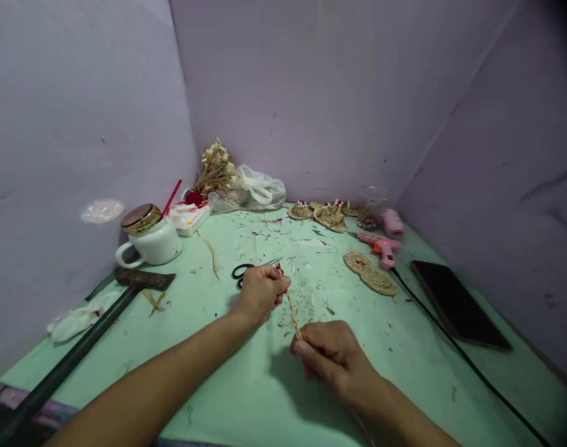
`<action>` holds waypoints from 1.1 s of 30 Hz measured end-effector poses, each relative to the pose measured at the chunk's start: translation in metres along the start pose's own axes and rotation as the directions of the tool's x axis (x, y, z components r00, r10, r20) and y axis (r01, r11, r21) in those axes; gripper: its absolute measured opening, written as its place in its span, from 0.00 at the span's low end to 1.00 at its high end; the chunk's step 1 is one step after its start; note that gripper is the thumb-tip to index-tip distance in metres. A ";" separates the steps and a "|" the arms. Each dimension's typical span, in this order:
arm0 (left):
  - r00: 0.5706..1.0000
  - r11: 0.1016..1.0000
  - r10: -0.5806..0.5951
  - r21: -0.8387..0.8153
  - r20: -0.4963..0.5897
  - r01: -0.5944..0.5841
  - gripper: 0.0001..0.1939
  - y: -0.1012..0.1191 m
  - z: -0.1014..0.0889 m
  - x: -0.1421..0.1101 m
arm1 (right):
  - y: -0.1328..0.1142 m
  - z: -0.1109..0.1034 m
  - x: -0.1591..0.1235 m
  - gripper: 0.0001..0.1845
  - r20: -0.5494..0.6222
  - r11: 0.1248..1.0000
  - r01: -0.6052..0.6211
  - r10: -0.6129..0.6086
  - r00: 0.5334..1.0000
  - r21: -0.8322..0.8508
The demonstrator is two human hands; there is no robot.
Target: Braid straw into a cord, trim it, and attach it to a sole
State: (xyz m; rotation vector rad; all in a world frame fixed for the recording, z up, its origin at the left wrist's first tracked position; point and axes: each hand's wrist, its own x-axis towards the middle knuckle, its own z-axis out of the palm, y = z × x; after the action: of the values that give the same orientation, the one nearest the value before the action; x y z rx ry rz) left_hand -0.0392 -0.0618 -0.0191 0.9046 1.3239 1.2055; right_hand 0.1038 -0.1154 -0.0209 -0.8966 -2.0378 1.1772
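Observation:
Between my two hands runs a thin straw-coloured braided cord (292,308). My left hand (261,290) pinches its far end, where a bit of red shows above the fingers. Closer to me, my right hand (332,354) grips the same cord between thumb and bent fingers. A strand of it trails out below the right wrist. Scissors (241,270) with black handles lie just behind my left hand, partly hidden by it. To the right lies a woven sole-shaped piece (370,273) with a small red mark.
A pink glue gun (380,243) with a black cord and a dark tablet or phone (458,304) lie right. Left are a hammer (144,279) and a lidded white mug (156,243). Woven pieces (329,216), a plastic bag (260,189) and dried flowers (216,164) line the back.

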 end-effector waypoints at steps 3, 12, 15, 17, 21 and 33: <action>0.999 1.000 0.005 0.013 0.051 -0.005 0.12 -0.003 0.000 0.004 | 0.001 0.002 -0.001 0.20 0.019 0.996 0.059 -0.058 0.998 -0.068; 0.982 0.989 0.135 -0.084 0.130 -0.124 0.14 0.005 -0.003 -0.003 | 0.008 0.009 0.014 0.22 0.044 0.656 -0.362 0.448 0.893 0.662; 0.981 0.992 0.108 -0.085 0.160 -0.095 0.14 0.005 -0.003 -0.005 | 0.007 0.009 0.015 0.21 0.032 0.700 -0.398 0.474 0.880 0.593; 0.984 0.994 0.091 -0.076 0.150 -0.080 0.13 0.004 -0.004 -0.004 | 0.006 0.010 0.013 0.20 0.043 0.736 -0.407 0.459 0.887 0.541; 0.997 0.997 0.071 0.025 0.041 -0.072 0.12 -0.001 -0.002 0.000 | 0.007 0.010 0.009 0.17 -0.041 0.870 -0.267 0.311 0.949 0.414; 0.973 0.986 0.130 -0.131 0.189 -0.106 0.13 0.007 -0.009 -0.001 | 0.006 -0.003 0.012 0.20 0.195 0.508 -0.431 0.452 0.870 0.746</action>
State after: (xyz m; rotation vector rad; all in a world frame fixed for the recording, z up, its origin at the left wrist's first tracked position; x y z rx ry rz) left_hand -0.0486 -0.0623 -0.0126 0.9997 1.0411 1.2391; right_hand 0.1003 -0.1023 -0.0233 -0.9656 -1.0296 2.0842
